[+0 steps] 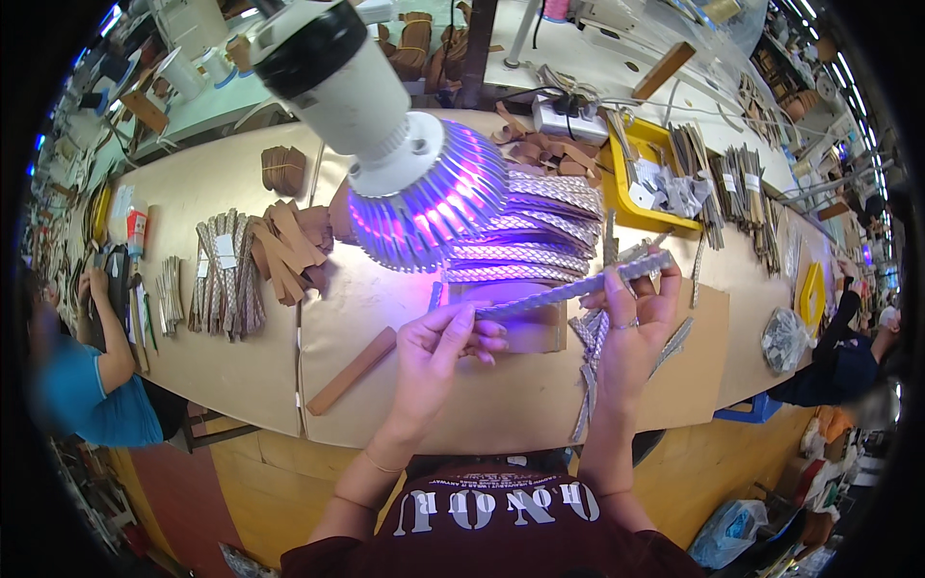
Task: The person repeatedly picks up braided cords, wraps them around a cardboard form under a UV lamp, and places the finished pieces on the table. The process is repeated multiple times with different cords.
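Observation:
A narrow braided strap (554,297), silver-grey, is stretched between my two hands above the table. My left hand (434,352) pinches its left end between thumb and fingers. Closer to the other end, my right hand (628,323) has its fingers closed round the strap, and a short tail sticks out past them. Just beyond the strap lies a stack of braided straps (549,231), lit purple by a lamp (429,197) that hides part of it. Loose short braided pieces (590,385) lie beneath my right hand. A flat brown strip (352,371) rests left of my left hand.
A yellow tray (647,220) with scraps stands at the back right, beside bundles of thin strips (747,197). Brown strips (289,241) and bundled braided straps (228,275) lie to the left. Co-workers sit at the far left (106,385) and far right (838,347).

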The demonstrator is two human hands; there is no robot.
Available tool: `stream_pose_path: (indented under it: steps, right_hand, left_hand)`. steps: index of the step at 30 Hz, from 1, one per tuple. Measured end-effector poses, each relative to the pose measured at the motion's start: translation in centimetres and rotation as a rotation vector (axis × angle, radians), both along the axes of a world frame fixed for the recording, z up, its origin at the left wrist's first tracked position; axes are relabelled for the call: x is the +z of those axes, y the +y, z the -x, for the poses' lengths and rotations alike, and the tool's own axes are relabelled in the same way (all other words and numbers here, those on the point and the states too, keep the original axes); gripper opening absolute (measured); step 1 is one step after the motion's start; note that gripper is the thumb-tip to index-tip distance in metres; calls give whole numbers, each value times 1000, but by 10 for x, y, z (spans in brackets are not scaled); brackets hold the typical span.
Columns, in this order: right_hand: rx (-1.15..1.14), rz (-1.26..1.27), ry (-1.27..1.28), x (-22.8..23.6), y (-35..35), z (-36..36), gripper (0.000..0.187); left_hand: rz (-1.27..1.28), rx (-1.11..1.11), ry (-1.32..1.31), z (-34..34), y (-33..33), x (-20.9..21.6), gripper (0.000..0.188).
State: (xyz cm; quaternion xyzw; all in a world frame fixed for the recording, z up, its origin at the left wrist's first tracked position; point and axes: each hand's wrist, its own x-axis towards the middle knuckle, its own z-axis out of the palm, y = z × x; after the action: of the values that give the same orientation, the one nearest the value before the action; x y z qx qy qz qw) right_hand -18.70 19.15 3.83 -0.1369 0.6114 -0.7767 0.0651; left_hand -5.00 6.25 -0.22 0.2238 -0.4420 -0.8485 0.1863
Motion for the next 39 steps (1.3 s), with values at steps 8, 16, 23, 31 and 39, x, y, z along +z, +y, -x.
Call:
stream_pose_path:
  steps: [8, 16, 23, 31, 39]
  right_hand:
    - [365, 142, -206, -7, 28, 17, 19]
    - [289, 94, -290, -15, 9, 16, 29]
    - [290, 195, -352, -9, -37, -1, 24]
    - [769, -304, -354, 26, -53, -16, 20]
    - [612, -789, 291, 22, -49, -21, 16]
  left_hand:
    - [70, 125, 94, 8, -19, 2, 25]
    - [-51, 208, 105, 13, -32, 2, 33]
    - [191, -14, 18, -31, -46, -7, 31]
    - [371, -393, -100, -68, -47, -3, 32]
    - [50, 15, 191, -4, -39, -10, 27]
